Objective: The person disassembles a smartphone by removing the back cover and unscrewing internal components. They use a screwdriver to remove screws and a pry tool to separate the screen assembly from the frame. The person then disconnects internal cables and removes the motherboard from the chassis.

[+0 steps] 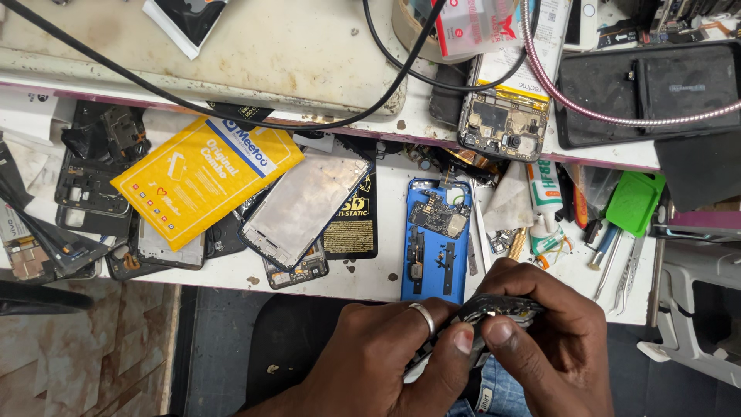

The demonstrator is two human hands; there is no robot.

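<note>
Lower centre: left hand (378,351) and right hand (540,332) both grip phone frame (502,307), thumbs pressing. Risk, judged: over-flexing cracks frame; slip drops it off bench edge (324,282).

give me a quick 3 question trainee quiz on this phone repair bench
1. True or false: both hands grip the same dark phone part.
2. Which colour is the opened phone back lying on the bench just above the hands? A) red B) blue C) white
3. Fill in: the left hand wears a ____ on one finger.

Key
1. True: the left hand and right hand both grip the dark phone frame at the bench edge.
2. B: the blue phone back lies on the white bench, with a small circuit board in its upper end.
3. Ring: a silver ring.
</note>
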